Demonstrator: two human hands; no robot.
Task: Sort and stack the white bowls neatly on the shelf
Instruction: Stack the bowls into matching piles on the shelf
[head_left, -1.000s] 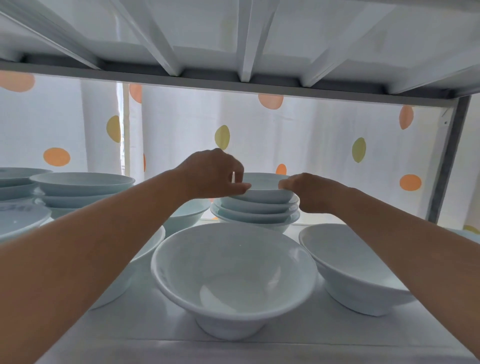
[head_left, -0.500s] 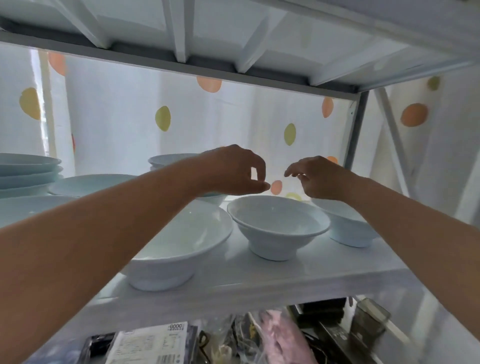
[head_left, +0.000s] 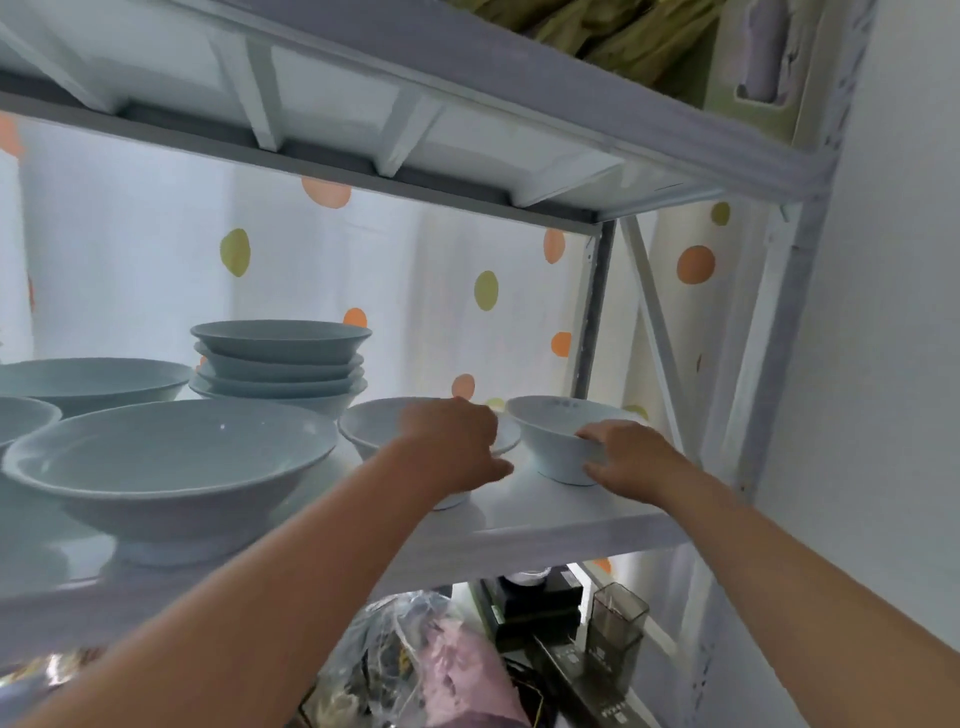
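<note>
Gripping two white ceramic bowls on the white shelf (head_left: 545, 525): your left hand (head_left: 454, 447) closes on the middle bowl (head_left: 371, 428), your right hand (head_left: 623, 457) on the rightmost bowl (head_left: 553, 436).

Bowls: glazed ceramic by appearance, white with a pale blue cast, smooth and glossy. The large near-left bowl (head_left: 171, 467) carries small bright highlights on its inner wall. The far stack of bowls (head_left: 280, 364) shows the same smooth glaze.

Shelf board (head_left: 561, 525): white, smooth, semi-glossy, faintly reflecting the bowl feet.

Frame upright (head_left: 592, 312) at the far right: grey painted metal, matt. Near-right post (head_left: 779, 332): white paint, chipped and speckled.

Curtain (head_left: 441, 291) behind: thin white cloth, translucent, matt, printed with orange and green dots.

Below the shelf: crinkled clear plastic bag (head_left: 395, 644), shiny; a smoky transparent plastic container (head_left: 618, 623).
</note>
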